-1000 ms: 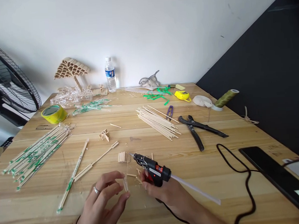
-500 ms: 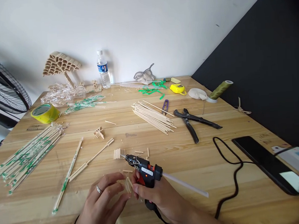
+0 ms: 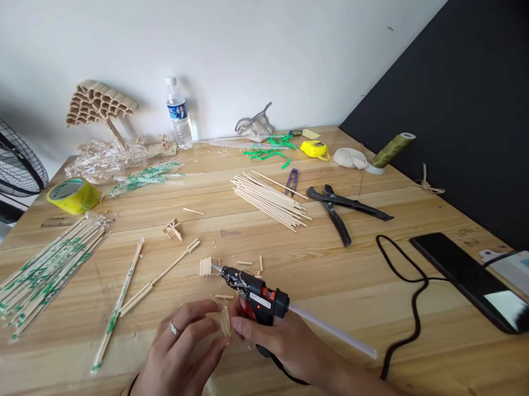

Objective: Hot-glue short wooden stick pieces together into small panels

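In my right hand [image 3: 276,339] is a black hot glue gun [image 3: 256,296], its nozzle pointing up and left and a clear glue stick [image 3: 333,330] poking out of its back. My left hand [image 3: 184,350], with a ring on one finger, pinches a small piece of short wooden sticks [image 3: 225,321] between thumb and fingers. The two hands are close together, and the right fingertips are near this piece. Just beyond the nozzle lies a small raft of short sticks [image 3: 209,266]. A few loose cut sticks [image 3: 245,263] are scattered beside it.
Wrapped chopsticks [image 3: 50,268] lie left, a pile of thin wooden sticks [image 3: 269,201] mid-table. Black cutters [image 3: 340,209], a phone [image 3: 473,281] and a dark cable [image 3: 415,314] are at right. Tape [image 3: 73,196], a water bottle [image 3: 179,114] and a stick-built tree model [image 3: 102,106] stand farther back.
The view has shifted slightly, so the table items sit a little higher. Both hands keep their holds; the right fingertips are slightly farther from the small stick piece.
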Motion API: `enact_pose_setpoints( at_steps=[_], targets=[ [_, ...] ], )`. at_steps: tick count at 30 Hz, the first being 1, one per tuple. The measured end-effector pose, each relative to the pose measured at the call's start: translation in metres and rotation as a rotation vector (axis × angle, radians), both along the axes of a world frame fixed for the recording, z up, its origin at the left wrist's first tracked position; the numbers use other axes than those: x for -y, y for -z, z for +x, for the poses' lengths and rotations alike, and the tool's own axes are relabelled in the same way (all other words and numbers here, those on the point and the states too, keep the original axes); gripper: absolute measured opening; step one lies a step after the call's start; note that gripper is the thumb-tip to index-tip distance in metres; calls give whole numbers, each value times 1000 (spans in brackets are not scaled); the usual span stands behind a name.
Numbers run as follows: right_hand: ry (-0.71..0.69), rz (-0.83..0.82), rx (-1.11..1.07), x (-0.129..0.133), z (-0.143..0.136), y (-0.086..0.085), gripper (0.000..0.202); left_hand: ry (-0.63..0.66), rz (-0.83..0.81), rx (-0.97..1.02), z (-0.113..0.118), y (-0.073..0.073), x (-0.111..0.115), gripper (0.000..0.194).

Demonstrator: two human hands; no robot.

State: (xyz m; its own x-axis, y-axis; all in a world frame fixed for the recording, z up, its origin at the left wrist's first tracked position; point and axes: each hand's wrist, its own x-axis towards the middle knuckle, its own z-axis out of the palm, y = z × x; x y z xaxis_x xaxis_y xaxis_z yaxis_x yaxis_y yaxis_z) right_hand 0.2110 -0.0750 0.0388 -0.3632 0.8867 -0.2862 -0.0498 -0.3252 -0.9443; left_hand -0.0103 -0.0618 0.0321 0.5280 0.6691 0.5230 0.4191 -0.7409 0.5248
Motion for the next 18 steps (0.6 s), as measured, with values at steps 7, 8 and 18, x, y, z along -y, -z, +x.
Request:
enact_pose_setpoints(
  at_steps=[7, 8, 18],
  targets=[
    [129, 70, 16, -1, 2, -15, 20, -9, -83, 62, 1, -4, -5, 7],
    [145, 100, 20, 0, 2, -14, 21, -13, -120, 81, 1, -5, -6, 8],
    [160, 298, 42, 2, 0, 0, 35, 34, -338, 187, 0, -4, -7, 13]
  ],
)
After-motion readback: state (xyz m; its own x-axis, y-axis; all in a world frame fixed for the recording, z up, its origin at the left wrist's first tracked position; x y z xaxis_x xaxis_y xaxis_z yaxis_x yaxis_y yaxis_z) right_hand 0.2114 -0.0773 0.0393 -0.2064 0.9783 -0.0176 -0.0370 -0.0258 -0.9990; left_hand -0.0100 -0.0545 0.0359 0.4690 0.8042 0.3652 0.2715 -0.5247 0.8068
